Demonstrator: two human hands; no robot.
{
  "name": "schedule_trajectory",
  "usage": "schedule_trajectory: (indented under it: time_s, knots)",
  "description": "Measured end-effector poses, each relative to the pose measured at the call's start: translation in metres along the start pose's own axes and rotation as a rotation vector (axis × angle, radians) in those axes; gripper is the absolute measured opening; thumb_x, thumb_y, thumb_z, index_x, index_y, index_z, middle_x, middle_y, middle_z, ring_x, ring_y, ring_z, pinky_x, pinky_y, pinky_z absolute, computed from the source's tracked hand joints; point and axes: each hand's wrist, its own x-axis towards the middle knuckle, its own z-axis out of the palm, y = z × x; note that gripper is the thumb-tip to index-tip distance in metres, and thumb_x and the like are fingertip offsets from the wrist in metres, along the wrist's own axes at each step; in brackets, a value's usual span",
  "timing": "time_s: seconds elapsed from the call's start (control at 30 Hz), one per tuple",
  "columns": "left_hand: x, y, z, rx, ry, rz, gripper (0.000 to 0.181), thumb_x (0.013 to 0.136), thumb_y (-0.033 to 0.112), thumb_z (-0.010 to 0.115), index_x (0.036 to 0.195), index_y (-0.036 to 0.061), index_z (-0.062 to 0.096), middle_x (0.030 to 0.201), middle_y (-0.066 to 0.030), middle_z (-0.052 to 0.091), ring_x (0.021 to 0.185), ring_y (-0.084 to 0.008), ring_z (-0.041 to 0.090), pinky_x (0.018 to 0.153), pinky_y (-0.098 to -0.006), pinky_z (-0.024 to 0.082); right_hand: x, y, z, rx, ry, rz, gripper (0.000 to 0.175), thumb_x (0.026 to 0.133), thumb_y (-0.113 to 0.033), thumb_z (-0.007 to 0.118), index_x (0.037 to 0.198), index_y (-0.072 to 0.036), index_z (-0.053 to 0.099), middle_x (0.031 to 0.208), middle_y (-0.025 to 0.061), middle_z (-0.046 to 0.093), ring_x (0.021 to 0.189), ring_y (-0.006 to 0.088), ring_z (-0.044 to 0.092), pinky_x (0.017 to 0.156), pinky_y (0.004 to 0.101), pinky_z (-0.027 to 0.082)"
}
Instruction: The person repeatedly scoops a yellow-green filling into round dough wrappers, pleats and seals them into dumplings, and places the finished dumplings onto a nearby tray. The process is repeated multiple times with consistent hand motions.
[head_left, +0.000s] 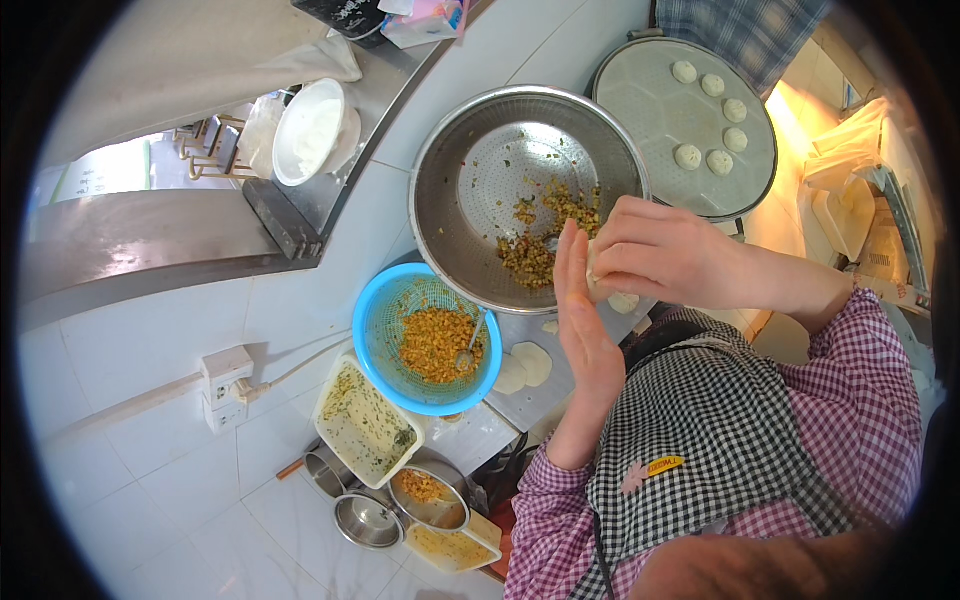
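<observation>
A piece of pale dough (592, 270) is held between my two hands, mostly hidden by the fingers. My left hand (589, 330) supports it from one side with extended fingers, while the bent fingers of my right hand (660, 251) pinch its edge. Both hands are at the rim of a large steel bowl (457, 217), which holds chopped filling (529, 262) and a partly hidden utensil. Flat dough rounds (532, 364) lie on the metal worktop beside a blue plastic basket (362, 330) with chopped filling and a spoon (475, 334). Another dough piece (624, 302) shows under my right hand.
A round lined tray (645, 97) with several pleated buns (735, 139) stands beyond the steel bowl. A white rectangular tub (360, 420) and small steel bowls (367, 521) sit near the basket. A bowl of white powder (311, 135) is on a steel ledge; a wall socket (225, 382) has a plugged-in cord.
</observation>
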Motion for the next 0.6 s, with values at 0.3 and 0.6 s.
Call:
schedule_trajectory:
  time_s: [0.3,0.6]
  knots:
    - [0.003,0.003,0.004,0.099,-0.049,0.063,0.081,0.107,0.059,0.013,0.158,-0.0029,0.024,0.166,-0.0190,0.020,0.153,-0.0323,0.022,0.122,-0.0441,0.023,0.007,0.004,-0.011,0.133,-0.093,0.116,0.014,0.082,-0.006,0.076,0.090,-0.004,0.064,0.083,0.0050,0.061,0.081,0.0240,0.058,0.070,0.0344,0.051]
    - [-0.001,0.000,0.020,-0.115,0.031,-0.011,0.085,0.105,0.064,0.015,0.161,0.0004,0.013,0.167,-0.0185,0.014,0.154,-0.0318,0.019,0.122,-0.0446,0.023,0.005,0.006,-0.002,0.094,-0.008,0.025,0.014,0.082,-0.008,0.074,0.085,-0.002,0.062,0.082,0.0064,0.060,0.081,0.0247,0.058,0.072,0.0350,0.052]
